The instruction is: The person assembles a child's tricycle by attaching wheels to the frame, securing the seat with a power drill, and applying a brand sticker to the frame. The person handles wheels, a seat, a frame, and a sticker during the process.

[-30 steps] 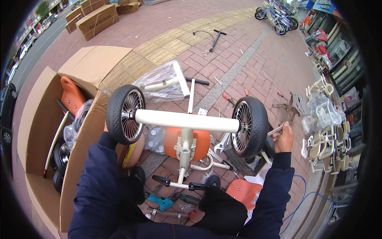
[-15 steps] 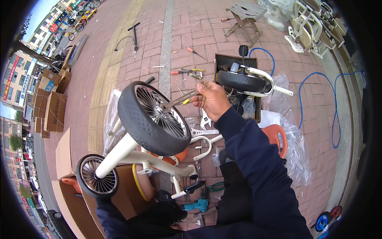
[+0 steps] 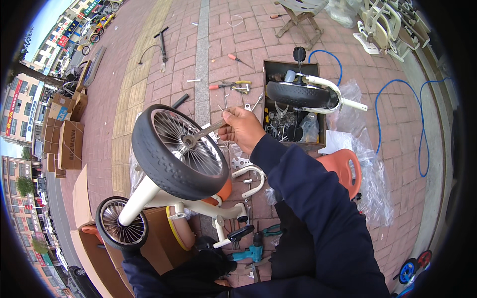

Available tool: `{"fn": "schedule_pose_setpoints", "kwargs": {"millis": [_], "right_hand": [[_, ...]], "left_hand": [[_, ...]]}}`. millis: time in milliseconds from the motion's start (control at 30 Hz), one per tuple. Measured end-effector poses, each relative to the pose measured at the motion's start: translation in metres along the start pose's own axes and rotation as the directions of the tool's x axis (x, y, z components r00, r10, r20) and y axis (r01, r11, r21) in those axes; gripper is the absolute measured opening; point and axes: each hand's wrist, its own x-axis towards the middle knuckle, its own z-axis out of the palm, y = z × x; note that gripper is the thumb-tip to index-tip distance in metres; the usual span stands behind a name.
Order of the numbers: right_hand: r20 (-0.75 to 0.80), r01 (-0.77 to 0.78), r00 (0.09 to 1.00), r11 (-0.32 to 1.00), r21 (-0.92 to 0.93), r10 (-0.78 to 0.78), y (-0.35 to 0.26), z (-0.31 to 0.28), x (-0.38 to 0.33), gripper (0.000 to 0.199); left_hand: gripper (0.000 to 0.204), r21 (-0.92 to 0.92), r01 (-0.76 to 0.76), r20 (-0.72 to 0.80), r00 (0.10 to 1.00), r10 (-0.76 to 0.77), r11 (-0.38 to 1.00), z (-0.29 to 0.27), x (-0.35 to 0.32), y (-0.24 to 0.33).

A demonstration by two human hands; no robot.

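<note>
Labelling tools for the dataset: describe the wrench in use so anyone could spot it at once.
Start at the large black-tyred spoked wheel of the cream-framed tricycle near the picture's centre. A slim grey metal wrench runs from that wheel's hub up to the right hand gripping its far end. Unlike the tools lying loose on the red brick paving, it is held and seated on the axle.

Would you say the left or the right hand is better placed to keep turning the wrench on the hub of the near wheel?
The right hand, most likely: it already grips the wrench, whose other end sits on the hub of the spoked wheel. The left hand is hidden low behind the white frame, so its grip cannot be judged.
</note>
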Motion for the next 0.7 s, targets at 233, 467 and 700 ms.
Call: {"fn": "schedule_pose_setpoints", "kwargs": {"millis": [233, 467, 700], "right_hand": [[-0.009, -0.088, 0.996, 0.984, -0.158, 0.088, -0.006, -0.02, -0.025, 0.019], [-0.035, -0.039, 0.999, 0.709, -0.704, 0.02, -0.043, -0.009, -0.109, 0.027], [0.308, 0.34, 0.884, 0.033, -0.94, -0.351, -0.103, 0.071, -0.148, 0.03]], "left_hand": [[0.046, -0.027, 0.028, -0.019, 0.999, -0.029, 0.999, -0.007, 0.004, 0.003], [0.044, -0.135, 0.023, -0.102, 0.994, -0.037, 0.991, -0.016, 0.001, -0.006], [0.043, -0.345, 0.021, -0.186, 0.978, -0.09, 0.938, -0.025, -0.012, -0.021]]}}
